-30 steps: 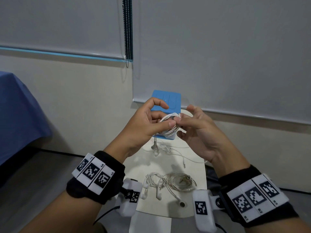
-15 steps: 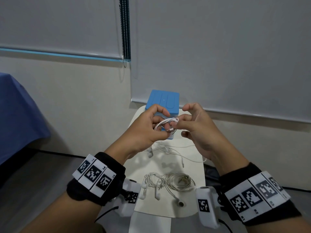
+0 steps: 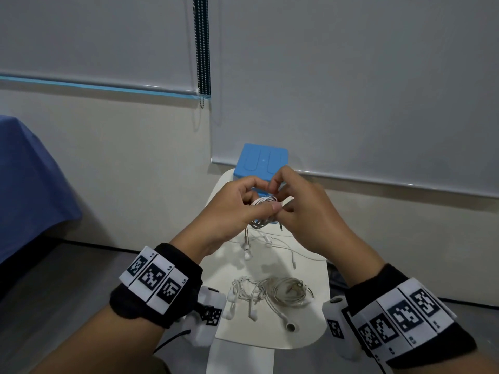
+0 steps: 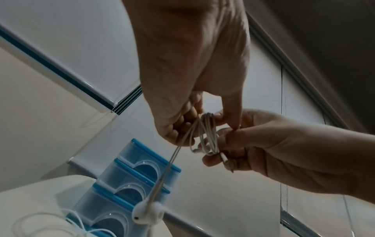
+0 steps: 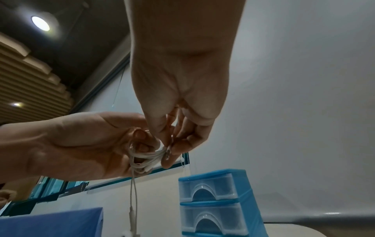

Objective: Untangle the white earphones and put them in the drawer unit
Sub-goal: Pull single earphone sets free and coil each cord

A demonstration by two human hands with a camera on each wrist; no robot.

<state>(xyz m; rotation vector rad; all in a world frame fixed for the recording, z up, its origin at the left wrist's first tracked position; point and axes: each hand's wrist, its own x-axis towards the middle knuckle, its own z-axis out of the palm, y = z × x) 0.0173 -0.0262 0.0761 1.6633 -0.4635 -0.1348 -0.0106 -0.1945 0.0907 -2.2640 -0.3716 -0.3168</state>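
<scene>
Both hands have dropped lower; left hand (image 3: 232,209) grips the coiled white earphones (image 3: 263,211), right hand (image 3: 302,209) pinches its cable, before the blue drawer unit (image 3: 262,161).

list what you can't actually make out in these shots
- Drawer unit, head view: its drawer fronts are hidden behind both hands.
- Held earphones: whether any knot remains is hidden inside the coil, under the fingers.
- Earbuds, left wrist view: blurred, too close.
- Bottom drawer, right wrist view: cut off by the edge.
</scene>
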